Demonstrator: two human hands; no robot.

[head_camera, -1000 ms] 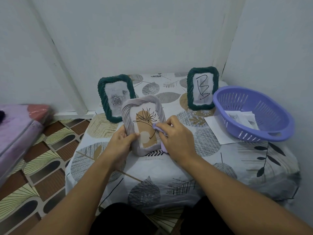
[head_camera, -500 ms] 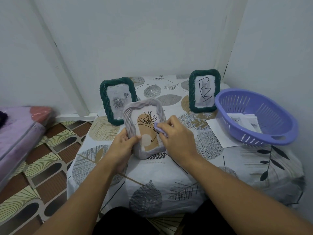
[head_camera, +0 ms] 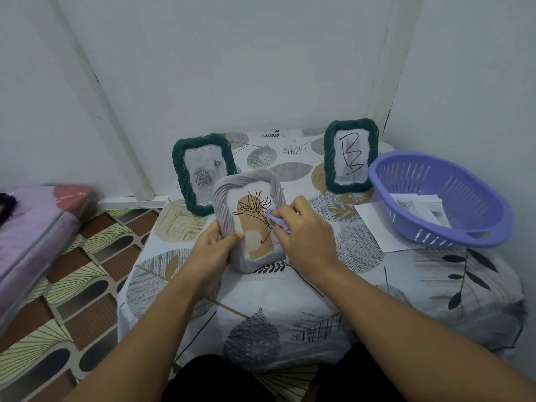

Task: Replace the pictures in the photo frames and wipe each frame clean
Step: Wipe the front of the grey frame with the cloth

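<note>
A grey rope-pattern photo frame (head_camera: 229, 195) with a tan plant drawing stands tilted on the table's middle. My left hand (head_camera: 211, 250) grips its lower left edge, thumb on the front. My right hand (head_camera: 304, 236) holds a small lilac cloth (head_camera: 275, 220) against the frame's right side over the picture. Behind it to the left stands a dark green frame (head_camera: 179, 166) with a rose picture. A second green frame (head_camera: 329, 158) with a black scribble stands at the back right.
A lilac plastic basket (head_camera: 475, 242) with several printed pictures (head_camera: 417, 206) inside sits at the right, on a white sheet (head_camera: 377, 224). The table (head_camera: 261, 297) has a leaf-print cover. White walls close the back and right. A purple mattress (head_camera: 32, 224) lies on the tiled floor, left.
My right hand with the cloth has slid a little up the frame's right side. The frame stays in my left hand's grip. The camera view has shifted slightly.
</note>
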